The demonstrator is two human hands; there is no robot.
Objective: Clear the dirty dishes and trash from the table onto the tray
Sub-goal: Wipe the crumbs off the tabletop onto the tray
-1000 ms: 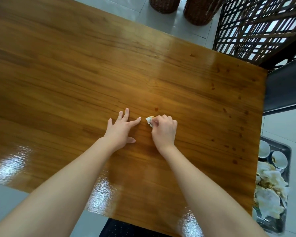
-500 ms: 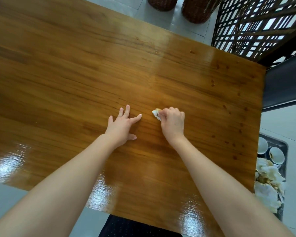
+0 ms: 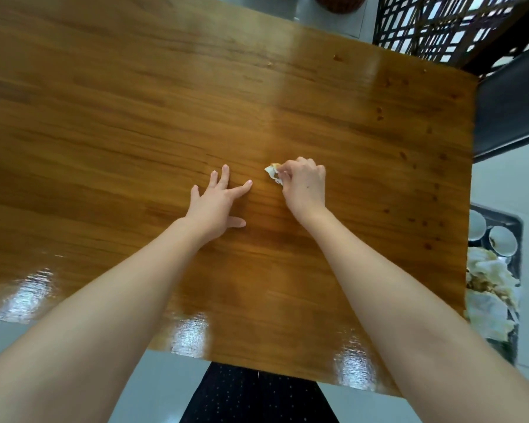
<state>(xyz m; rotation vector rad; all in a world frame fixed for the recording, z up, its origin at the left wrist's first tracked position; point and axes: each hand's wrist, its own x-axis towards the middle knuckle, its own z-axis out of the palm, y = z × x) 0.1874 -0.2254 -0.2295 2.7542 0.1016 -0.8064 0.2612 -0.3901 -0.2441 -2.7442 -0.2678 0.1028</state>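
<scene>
Nearest me, the tray (image 3: pixel 517 221) sits low beside the bench (image 3: pixel 135 102), off its right edge. It already holds two white cups (image 3: pixel 501 239) and a heap of crumpled napkins (image 3: pixel 489 285). No dishes show on the wood, so the clearing looks nearly done.

Further in, the left hand (image 3: pixel 216 206) lies flat on the bench with its fingers spread and empty, just where it was a second ago. The right hand (image 3: pixel 304 184) is curled tight round a small white paper wad (image 3: pixel 274 175), pressed to the wood just beyond the left forefinger. Over the last second that hand has slid the wad a little further away from the person. A dark spot that sat just ahead of it no longer shows, though I can't tell whether it is wiped or only covered. To my eye this is rubbing at spills, not carrying yet.

Beyond and to the right, brown spots (image 3: pixel 425 222) still dot the bench. The wad itself has yet to reach the tray.
</scene>
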